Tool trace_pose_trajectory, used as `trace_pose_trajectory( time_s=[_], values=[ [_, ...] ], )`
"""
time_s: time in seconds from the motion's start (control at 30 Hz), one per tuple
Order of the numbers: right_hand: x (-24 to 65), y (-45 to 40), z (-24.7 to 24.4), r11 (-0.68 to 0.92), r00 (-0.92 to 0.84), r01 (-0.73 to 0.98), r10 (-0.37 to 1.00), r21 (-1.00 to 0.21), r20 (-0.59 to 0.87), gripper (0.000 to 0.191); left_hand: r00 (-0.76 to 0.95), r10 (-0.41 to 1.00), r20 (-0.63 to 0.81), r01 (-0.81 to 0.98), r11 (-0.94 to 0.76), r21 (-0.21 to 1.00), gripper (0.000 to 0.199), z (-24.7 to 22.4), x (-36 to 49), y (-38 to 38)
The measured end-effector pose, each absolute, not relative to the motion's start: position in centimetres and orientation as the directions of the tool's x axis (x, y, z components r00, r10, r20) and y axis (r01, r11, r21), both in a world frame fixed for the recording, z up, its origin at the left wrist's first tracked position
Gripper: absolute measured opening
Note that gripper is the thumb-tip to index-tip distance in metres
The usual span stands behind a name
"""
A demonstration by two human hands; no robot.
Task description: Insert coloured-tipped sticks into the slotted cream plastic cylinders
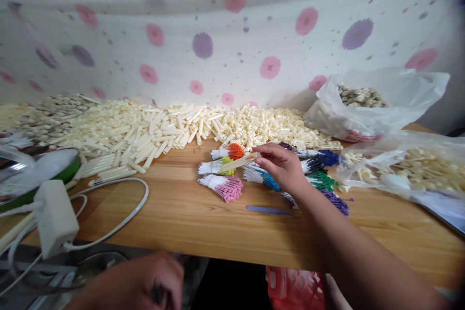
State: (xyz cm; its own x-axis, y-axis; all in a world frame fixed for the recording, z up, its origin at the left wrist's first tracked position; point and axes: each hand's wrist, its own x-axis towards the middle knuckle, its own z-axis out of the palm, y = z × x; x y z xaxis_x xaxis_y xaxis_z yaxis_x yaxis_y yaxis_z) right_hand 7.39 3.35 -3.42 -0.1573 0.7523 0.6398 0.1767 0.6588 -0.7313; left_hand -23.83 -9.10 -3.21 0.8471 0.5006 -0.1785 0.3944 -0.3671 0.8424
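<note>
My right hand is closed, pinching a cream plastic pen barrel between thumb and fingertips. It holds the barrel tilted above bundles of thin white sticks with coloured ends, like pen refills. Nearest are an orange bundle, a yellow-green bundle, a pink bundle and a blue bundle. Green and purple bundles lie beyond my wrist. My left hand is low, in front of the table edge, blurred, with curled fingers; something dark shows there, too unclear to name.
A long heap of cream plastic tubes lines the back of the table. Plastic bags of small parts stand on the right. A white power strip with looping cable sits left, beside a green-rimmed bowl. A flat lilac strip lies in front.
</note>
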Motion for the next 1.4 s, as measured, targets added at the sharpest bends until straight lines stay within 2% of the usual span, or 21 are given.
trace_pose_trajectory(
  time_s=[0.03,0.07,0.13,0.17,0.2,0.23,0.27,0.3,0.4,0.47,0.5,0.57,0.67,0.73,0.8,0.97,1.13,1.3,1.4],
  values=[
    [7.4,3.3,-3.3,0.663,-0.17,0.175,0.748,-0.727,0.641,0.022,0.859,0.479,-0.18,0.396,-0.4,0.826,0.03,-2.2,-23.1,-7.5],
    [7.4,3.1,-3.1,0.666,-0.181,0.169,0.746,-0.727,0.641,0.021,0.834,0.538,-0.122,0.406,-0.448,0.797,0.027,-1.1,-22.2,-5.8],
    [7.4,3.0,-2.9,0.662,-0.191,0.152,0.749,-0.734,0.635,0.021,0.633,0.759,0.152,0.477,-0.538,0.695,0.018,0.8,-19.8,-2.2],
    [7.4,2.9,-2.9,0.656,-0.188,0.146,0.753,-0.741,0.63,0.021,0.533,0.803,0.267,0.541,-0.566,0.622,0.017,1.4,-18.5,-0.5],
    [7.3,2.9,-2.9,0.649,-0.181,0.143,0.759,-0.747,0.625,0.021,0.499,0.805,0.322,0.586,-0.587,0.558,0.033,1.7,-17.2,1.2],
    [7.3,2.9,-3.0,0.643,-0.171,0.148,0.765,-0.752,0.621,0.021,0.538,0.788,0.299,0.594,-0.607,0.528,0.048,1.6,-16.0,2.8],
    [7.3,3.0,-3.2,0.636,-0.157,0.158,0.771,-0.755,0.617,0.021,0.558,0.783,0.275,0.582,-0.605,0.542,0.049,1.2,-14.9,4.1],
    [7.3,3.1,-3.3,0.63,-0.131,0.169,0.777,-0.758,0.616,0.021,0.565,0.78,0.269,0.564,-0.603,0.564,0.04,0.6,-14.1,5.2],
    [7.2,3.2,-3.9,0.591,-0.013,0.17,0.801,-0.788,0.598,0.029,0.506,0.772,0.384,0.538,-0.631,0.559,0.015,-1.7,-13.2,7.2],
    [6.8,3.0,-4.2,0.571,0.044,0.215,0.805,-0.793,0.591,0.023,0.396,0.786,0.474,0.509,-0.618,0.599,0.012,-3.0,-13.7,7.7],
    [6.5,2.9,-4.4,0.573,0.009,0.283,0.801,-0.769,0.599,0.015,0.342,0.801,0.492,0.477,-0.599,0.643,0.013,-3.6,-14.1,7.9],
    [5.4,2.4,-4.6,0.602,-0.195,0.48,0.782,-0.638,0.592,0.006,0.272,0.839,0.472,0.371,-0.544,0.753,0.019,-4.3,-14.8,8.1],
    [3.4,1.9,-5.0,0.651,-0.524,0.699,0.748,-0.296,0.407,0.013,0.22,0.887,0.407,0.211,-0.45,0.868,0.027,-5.1,-14.8,7.9],
    [2.3,1.7,-5.4,0.633,-0.575,0.765,0.755,-0.121,0.316,0.016,0.223,0.893,0.39,0.157,-0.428,0.89,0.03,-5.4,-14.3,7.5],
    [1.6,1.8,-5.6,0.603,-0.571,0.797,0.77,-0.034,0.284,0.014,0.269,0.88,0.393,0.141,-0.439,0.887,0.034,-5.6,-13.8,7.1],
    [1.3,2.1,-5.8,0.561,-0.546,0.828,0.804,0.001,0.235,0.013,0.315,0.868,0.383,0.125,-0.438,0.89,0.039,-5.6,-13.5,6.7],
    [1.4,1.9,-5.7,0.561,-0.546,0.827,0.809,-0.011,0.217,0.016,0.35,0.842,0.411,0.153,-0.485,0.861,0.033,-5.7,-13.6,6.8],
    [3.4,2.2,-4.0,0.494,-0.491,0.869,0.864,-0.004,0.113,0.012,0.314,0.86,0.402,0.234,-0.481,0.845,0.029,-6.1,-13.8,7.2],
    [5.7,2.9,-2.6,0.46,-0.44,0.879,0.883,-0.125,0.162,0.01,0.271,0.872,0.407,0.287,-0.477,0.831,0.022,-5.9,-13.9,7.4]
  ],
)
